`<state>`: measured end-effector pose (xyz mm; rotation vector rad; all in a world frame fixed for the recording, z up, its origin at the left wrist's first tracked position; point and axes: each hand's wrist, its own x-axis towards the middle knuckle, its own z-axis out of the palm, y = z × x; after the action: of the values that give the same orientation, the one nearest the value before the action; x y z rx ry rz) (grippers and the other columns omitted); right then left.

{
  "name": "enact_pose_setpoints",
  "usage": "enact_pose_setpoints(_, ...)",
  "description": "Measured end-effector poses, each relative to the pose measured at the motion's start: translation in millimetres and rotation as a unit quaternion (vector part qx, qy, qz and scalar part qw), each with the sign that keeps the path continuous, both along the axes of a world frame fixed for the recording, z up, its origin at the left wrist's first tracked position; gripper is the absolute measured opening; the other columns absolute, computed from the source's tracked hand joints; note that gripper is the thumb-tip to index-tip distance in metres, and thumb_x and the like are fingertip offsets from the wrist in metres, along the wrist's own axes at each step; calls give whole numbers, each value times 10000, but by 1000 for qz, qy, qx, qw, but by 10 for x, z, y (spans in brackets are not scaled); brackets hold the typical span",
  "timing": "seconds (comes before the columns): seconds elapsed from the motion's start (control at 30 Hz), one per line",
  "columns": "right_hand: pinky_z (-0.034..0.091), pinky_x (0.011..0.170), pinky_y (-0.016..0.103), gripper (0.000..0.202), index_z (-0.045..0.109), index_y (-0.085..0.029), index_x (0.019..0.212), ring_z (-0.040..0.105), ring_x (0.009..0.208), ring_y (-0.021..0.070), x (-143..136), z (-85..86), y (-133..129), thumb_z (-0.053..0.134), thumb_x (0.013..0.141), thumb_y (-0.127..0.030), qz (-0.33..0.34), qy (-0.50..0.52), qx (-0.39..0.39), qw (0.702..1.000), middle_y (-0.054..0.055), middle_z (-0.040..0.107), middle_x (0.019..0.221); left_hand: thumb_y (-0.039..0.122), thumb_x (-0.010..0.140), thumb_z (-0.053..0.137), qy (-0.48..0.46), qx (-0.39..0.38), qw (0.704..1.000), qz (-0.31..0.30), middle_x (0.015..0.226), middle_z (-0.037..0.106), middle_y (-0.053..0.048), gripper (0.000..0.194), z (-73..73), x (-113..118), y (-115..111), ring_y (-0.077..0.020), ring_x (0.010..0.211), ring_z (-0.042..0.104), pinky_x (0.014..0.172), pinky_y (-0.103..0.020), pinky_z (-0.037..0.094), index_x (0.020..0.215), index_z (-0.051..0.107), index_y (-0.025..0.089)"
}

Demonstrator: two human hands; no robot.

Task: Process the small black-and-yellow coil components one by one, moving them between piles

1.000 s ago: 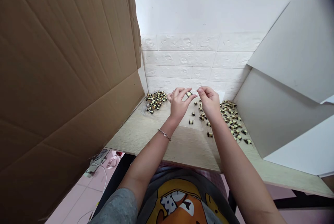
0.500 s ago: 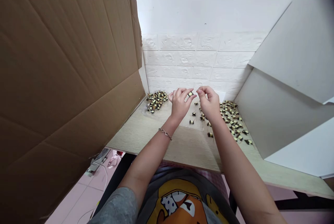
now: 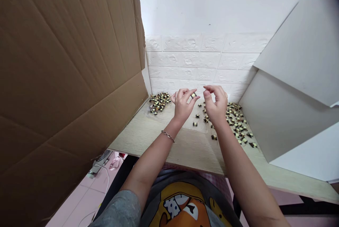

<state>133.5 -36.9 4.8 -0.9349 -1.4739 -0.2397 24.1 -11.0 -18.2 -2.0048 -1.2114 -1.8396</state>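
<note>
Between the thumb and fingertips of my left hand [image 3: 183,104] is a small wound coil [image 3: 193,95], with a yellow wrap and dark ends. My right hand [image 3: 216,104] is just to its right, thumb and forefinger apart, and nothing shows between them. Beneath the hands, a few similar loose coils [image 3: 195,124] lie spread on the wooden table [image 3: 185,145]. Many more form a scattered pile [image 3: 239,128] beside my right forearm. At the back left, another pile of coils [image 3: 160,101] sits close together, with some thin wires showing.
A tall cardboard sheet [image 3: 79,61] walls off the left side. White panels [image 3: 293,103] stand along the right, and a white brick-pattern wall [image 3: 190,59] closes the back. On the pink floor [image 3: 82,198] at lower left are a cable and a grey device.
My right hand has moved slightly right, away from the coil, and its pinched thumb and forefinger have parted. My left hand keeps the coil in nearly the same place.
</note>
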Motion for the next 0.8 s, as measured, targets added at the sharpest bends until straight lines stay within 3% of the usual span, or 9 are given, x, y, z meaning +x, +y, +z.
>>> enact_pose_setpoints(0.13, 348, 821, 358, 163, 600, -211, 784, 568, 798, 153, -23, -10, 19, 526, 752, -353, 43, 9, -39, 998, 6, 628, 796, 365, 761, 528, -5, 0, 1000, -3, 858, 540, 1, 207, 12, 6, -20, -121, 852, 484, 830, -303, 238, 932, 605, 276)
enact_pose_setpoints(0.43, 362, 795, 347, 147, 610, -212, 694, 570, 736, 139, -59, -62, 40, 526, 757, -316, 36, 50, -30, 998, -7, 637, 724, 357, 747, 550, 6, 3, 1000, 7, 858, 550, -1, 191, 5, 21, -34, -126, 853, 491, 849, -314, 229, 912, 611, 282)
enact_pose_setpoints(0.6, 308, 856, 373, 171, 599, -208, 682, 568, 735, 135, -59, -82, 44, 518, 767, -332, 7, 1, -30, 1000, -13, 643, 724, 324, 748, 555, 18, -13, 1000, 16, 873, 552, 0, 191, 3, 9, -25, -133, 867, 489, 859, -320, 228, 928, 605, 282)
enact_pose_setpoints(0.8, 172, 948, 424, 138, 598, -255, 741, 561, 785, 138, -123, -164, 28, 481, 796, -303, -58, -155, 38, 986, -29, 641, 741, 204, 755, 532, 5, -24, 999, 24, 884, 546, -1, 214, -11, -30, 6, -137, 879, 486, 866, -327, 229, 936, 609, 287)
